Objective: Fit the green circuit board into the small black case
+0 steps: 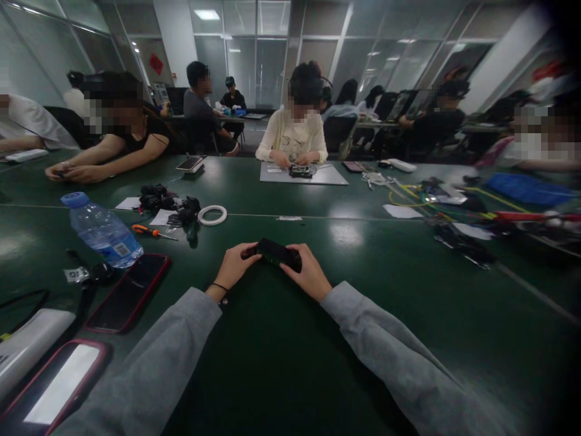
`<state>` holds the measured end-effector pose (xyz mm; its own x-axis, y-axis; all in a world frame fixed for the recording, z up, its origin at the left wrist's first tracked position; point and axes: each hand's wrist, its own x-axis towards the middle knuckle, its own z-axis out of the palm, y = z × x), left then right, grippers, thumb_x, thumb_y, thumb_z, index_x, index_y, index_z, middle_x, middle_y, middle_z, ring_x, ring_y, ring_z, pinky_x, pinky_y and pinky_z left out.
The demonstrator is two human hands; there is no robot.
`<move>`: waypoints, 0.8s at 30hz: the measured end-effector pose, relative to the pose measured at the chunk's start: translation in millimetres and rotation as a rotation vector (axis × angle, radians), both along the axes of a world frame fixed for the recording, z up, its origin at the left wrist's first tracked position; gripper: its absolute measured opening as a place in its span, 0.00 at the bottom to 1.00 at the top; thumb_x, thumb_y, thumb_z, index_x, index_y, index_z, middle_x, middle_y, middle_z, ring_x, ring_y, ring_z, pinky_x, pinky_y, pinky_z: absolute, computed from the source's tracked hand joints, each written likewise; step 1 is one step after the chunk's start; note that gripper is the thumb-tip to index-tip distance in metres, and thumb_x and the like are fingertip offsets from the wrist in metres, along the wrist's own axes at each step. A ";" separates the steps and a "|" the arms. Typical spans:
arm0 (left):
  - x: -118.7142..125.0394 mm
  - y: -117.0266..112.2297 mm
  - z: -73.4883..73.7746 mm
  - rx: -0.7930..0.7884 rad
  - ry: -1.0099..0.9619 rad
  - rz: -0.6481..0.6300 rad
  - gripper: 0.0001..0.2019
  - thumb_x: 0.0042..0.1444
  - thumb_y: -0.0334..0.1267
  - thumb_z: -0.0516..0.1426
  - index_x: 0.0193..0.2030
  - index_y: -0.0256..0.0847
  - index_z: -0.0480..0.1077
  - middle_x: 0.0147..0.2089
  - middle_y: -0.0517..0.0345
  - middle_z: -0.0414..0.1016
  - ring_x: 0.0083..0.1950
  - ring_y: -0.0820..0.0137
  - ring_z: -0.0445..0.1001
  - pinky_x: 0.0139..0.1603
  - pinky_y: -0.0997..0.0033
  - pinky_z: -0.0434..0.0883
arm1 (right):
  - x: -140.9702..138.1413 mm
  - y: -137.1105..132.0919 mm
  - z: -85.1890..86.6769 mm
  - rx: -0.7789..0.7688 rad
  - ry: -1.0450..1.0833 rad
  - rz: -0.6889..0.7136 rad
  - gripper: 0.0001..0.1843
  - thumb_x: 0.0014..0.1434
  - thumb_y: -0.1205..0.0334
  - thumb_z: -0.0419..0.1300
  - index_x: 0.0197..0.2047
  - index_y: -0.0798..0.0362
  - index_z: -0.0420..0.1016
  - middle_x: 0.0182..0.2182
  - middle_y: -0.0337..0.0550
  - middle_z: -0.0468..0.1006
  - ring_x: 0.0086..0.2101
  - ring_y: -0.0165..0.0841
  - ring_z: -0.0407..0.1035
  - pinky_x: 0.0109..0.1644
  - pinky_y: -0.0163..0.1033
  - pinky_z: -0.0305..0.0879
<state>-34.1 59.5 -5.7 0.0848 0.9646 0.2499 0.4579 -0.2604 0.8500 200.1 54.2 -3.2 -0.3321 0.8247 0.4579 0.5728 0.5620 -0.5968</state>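
Note:
Between my two hands is a small black box-shaped device, held just above the green table. My left hand grips its left end, thumb on the near side and fingers behind. At the other end, my right hand is closed round it in the same way. The device is slightly tilted, its right end lower. Its exact kind is too dark to make out, and the fingers hide both ends.
To the left lie a water bottle, a red-edged phone, another phone, an orange screwdriver, a tape roll and black cables. Opposite, a person works over a white board. Wires and a blue tray are right.

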 end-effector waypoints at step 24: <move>-1.6 -1.6 0.1 0.026 -0.020 -0.059 0.19 0.56 0.38 0.56 0.55 0.45 0.69 0.52 0.53 0.73 0.50 0.67 0.73 0.53 0.60 0.70 | -0.3 -5.3 0.2 -0.134 -0.079 0.067 0.32 0.56 0.49 0.61 0.60 0.47 0.57 0.53 0.47 0.68 0.51 0.40 0.66 0.55 0.51 0.65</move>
<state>-35.7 57.9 -5.7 0.1365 0.9512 0.2769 0.4243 -0.3087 0.8513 199.9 48.9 -3.0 -0.4192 0.8514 0.3153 0.5849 0.5188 -0.6234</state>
